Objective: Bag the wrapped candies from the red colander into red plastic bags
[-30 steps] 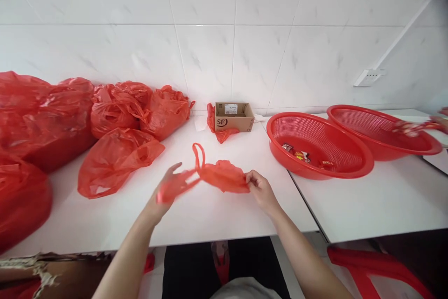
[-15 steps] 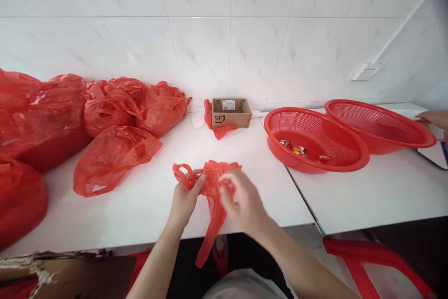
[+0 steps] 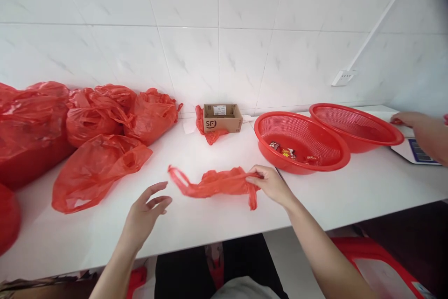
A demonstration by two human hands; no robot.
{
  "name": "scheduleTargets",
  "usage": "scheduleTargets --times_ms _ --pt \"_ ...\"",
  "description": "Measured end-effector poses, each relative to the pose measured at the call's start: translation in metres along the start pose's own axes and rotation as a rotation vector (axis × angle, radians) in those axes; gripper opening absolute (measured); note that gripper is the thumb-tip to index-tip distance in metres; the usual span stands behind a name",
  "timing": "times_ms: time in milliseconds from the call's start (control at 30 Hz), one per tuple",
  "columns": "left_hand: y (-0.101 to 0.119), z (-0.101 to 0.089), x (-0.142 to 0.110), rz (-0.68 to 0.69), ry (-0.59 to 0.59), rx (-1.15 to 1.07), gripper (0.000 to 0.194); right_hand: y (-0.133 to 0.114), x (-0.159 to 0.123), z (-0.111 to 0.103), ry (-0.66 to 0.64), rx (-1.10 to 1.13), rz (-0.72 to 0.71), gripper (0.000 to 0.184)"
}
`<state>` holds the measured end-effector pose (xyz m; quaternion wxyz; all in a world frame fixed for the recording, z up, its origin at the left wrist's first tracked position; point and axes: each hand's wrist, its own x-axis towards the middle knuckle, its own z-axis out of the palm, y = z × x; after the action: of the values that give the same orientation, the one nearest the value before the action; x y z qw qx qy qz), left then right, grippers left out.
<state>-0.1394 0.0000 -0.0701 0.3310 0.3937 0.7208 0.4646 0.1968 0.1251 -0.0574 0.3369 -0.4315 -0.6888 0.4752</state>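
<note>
a crumpled red plastic bag [image 3: 224, 183] hangs stretched sideways just above the near part of the white table [image 3: 196, 224], in the middle of the scene. the right hand [image 3: 271, 184] pinches its right end between thumb and fingers, and a short tail of the bag dangles beneath that grip. at the left end, a handle loop sticks out toward the left hand [image 3: 142, 217], which is held apart from the bag, thumb and fingers loosely spread with nothing between them.

beyond the bag, near the wall [image 3: 189, 61], stands a small open carton [image 3: 227, 125], with red plastic [image 3: 213, 138] bunched at its left side and front. to the left, bulging red bags [image 3: 38, 126] crowd together at the far side, and a limp red bag [image 3: 91, 177] lies nearer.

to the right sits a red basket [image 3: 301, 126] with a few small wrapped packets [image 3: 289, 152] inside; a second basket [image 3: 343, 121] stands farther right, and another person's hand [image 3: 408, 119] is at its right rim, above a scale [image 3: 402, 150].
</note>
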Motion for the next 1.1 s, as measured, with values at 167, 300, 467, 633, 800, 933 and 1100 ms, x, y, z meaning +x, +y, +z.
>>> scheduleTargets --times_ms 167,300,467,633,800,933,1100 --pt "-0.003 -0.003 -0.014 -0.02 0.17 -0.08 0.05 0.002 -0.021 -0.004 0.096 -0.05 -0.08 0.019" --pt "0.018 0.039 -0.033 -0.095 -0.122 -0.199 0.071 -0.001 -0.04 0.022 0.041 -0.11 -0.128 0.018" --pt "0.032 0.086 -0.036 -0.173 -0.241 -0.296 0.065 0.007 -0.064 0.043 -0.067 -0.112 -0.195 0.018" --pt "0.021 0.096 -0.036 -0.136 -0.197 -0.316 0.045 0.016 -0.081 0.042 -0.1 -0.132 -0.189 0.013" --pt "0.014 0.098 -0.044 -0.116 -0.218 -0.314 0.05 0.023 -0.079 0.049 -0.112 -0.193 -0.188 0.019" --pt "0.011 0.096 -0.053 -0.122 -0.273 -0.265 0.049 0.03 -0.074 0.06 -0.099 -0.222 -0.23 0.031" --pt "-0.029 0.092 -0.086 -0.229 -0.624 -0.099 0.047 0.04 -0.068 0.057 0.034 -0.15 -0.149 0.031"
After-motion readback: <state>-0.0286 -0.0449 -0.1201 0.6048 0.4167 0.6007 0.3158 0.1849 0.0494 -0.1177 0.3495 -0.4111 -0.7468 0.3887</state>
